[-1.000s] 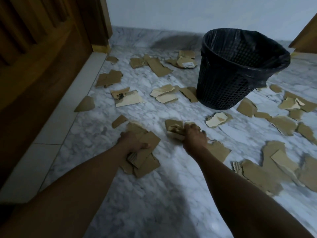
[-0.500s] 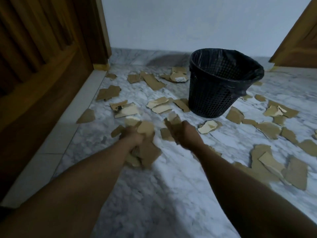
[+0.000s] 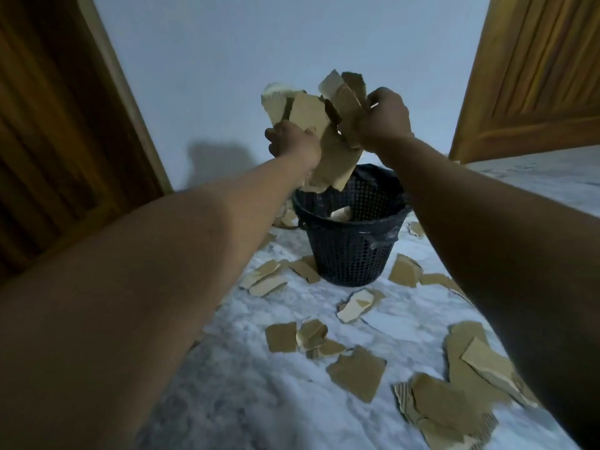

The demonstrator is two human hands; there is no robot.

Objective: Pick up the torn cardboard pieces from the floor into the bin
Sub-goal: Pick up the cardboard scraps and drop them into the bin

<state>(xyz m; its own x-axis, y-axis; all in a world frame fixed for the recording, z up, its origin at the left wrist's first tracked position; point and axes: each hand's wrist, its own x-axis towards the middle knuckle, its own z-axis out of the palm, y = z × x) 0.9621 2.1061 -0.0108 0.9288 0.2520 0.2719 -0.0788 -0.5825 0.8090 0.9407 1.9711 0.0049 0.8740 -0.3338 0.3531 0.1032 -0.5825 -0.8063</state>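
A black mesh bin with a dark liner stands on the marble floor, and a pale cardboard scrap lies inside it. My left hand is shut on a bunch of torn cardboard pieces, held above the bin's rim. My right hand grips another bunch of brown pieces right beside it. The two bunches touch and hang down toward the bin's opening. Several more torn pieces lie scattered on the floor around the bin.
A dark wooden door stands at the left and another wooden door at the right. A pale wall rises behind the bin. The marble floor stretches toward me with cardboard mostly on its right side.
Both hands have lifted their cardboard bunches off the floor and carried them up and forward to above the bin. The view has tilted up toward the wall.
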